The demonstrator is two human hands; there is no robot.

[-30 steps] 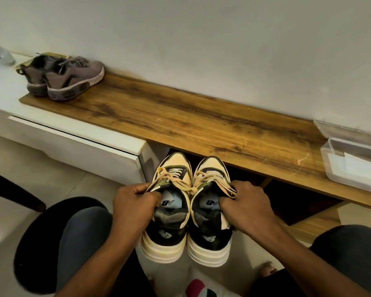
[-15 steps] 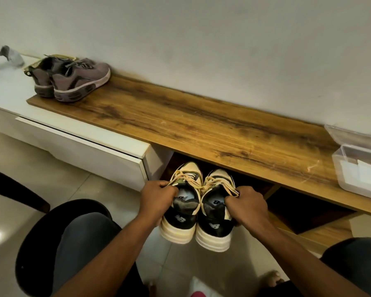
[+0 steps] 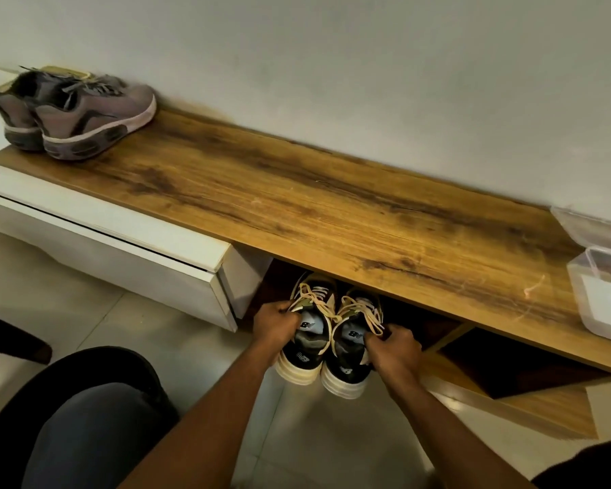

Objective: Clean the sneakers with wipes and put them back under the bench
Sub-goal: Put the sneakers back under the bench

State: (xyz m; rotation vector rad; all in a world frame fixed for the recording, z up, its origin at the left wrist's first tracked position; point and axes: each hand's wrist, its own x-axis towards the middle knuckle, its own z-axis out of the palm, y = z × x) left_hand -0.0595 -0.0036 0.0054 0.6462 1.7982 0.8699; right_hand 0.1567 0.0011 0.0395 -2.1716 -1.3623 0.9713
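Note:
Two cream and black sneakers stand side by side, toes hidden under the front edge of the wooden bench (image 3: 332, 213). My left hand (image 3: 276, 326) grips the collar of the left sneaker (image 3: 302, 361). My right hand (image 3: 394, 351) grips the collar of the right sneaker (image 3: 346, 368). Their heels stick out over the tiled floor. A clear wipes box (image 3: 604, 294) with its lid up sits at the bench's right end.
A pair of grey-purple sneakers (image 3: 82, 114) stands on the bench's far left end. A white drawer unit (image 3: 127, 255) sits left of the open space under the bench. A black stool (image 3: 96, 361) and my knees are near the bottom.
Both hands have pushed the cream and black pair forward and down, so the toes now sit under the bench edge. The view has shifted closer to the bench.

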